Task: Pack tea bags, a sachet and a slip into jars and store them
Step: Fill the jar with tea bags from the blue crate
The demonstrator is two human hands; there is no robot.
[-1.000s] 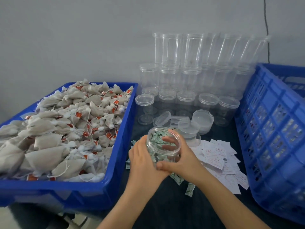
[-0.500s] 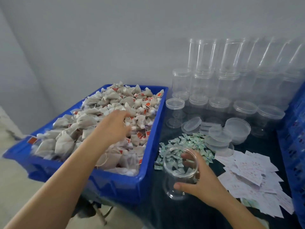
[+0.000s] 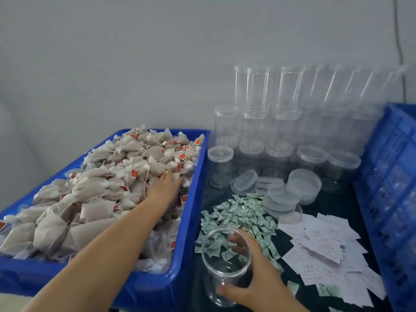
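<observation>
1. An open, lidless clear plastic jar point(image 3: 225, 264) is gripped by the right hand point(image 3: 252, 282), with the thumb curled across the near wall and the fingers wrapped round the far side, visible through the plastic.
2. The jar is held upright on the dark tabletop point(image 3: 337, 199), just to the right of the large blue plastic tub point(image 3: 191, 221), and nothing is seen inside it.
3. The left hand point(image 3: 165, 188) is laid, fingers extended, on the heap of beige mesh tea bags with red tags point(image 3: 101, 188) that fills the tub; whether a bag is pinched beneath the fingers cannot be told.
4. A pile of small green-and-white sachets point(image 3: 238, 215) is spread on the tabletop just behind the jar, some seen through its wall.
5. White printed paper slips point(image 3: 324, 248) are scattered to the right of the sachets.
6. Loose clear round lids point(image 3: 283, 194) are stacked behind the sachets.
7. Rows of empty clear lidded jars point(image 3: 270, 131) are stacked against the grey wall point(image 3: 135, 52).
8. A blue slotted plastic crate point(image 3: 391, 188) is placed at the right edge.
</observation>
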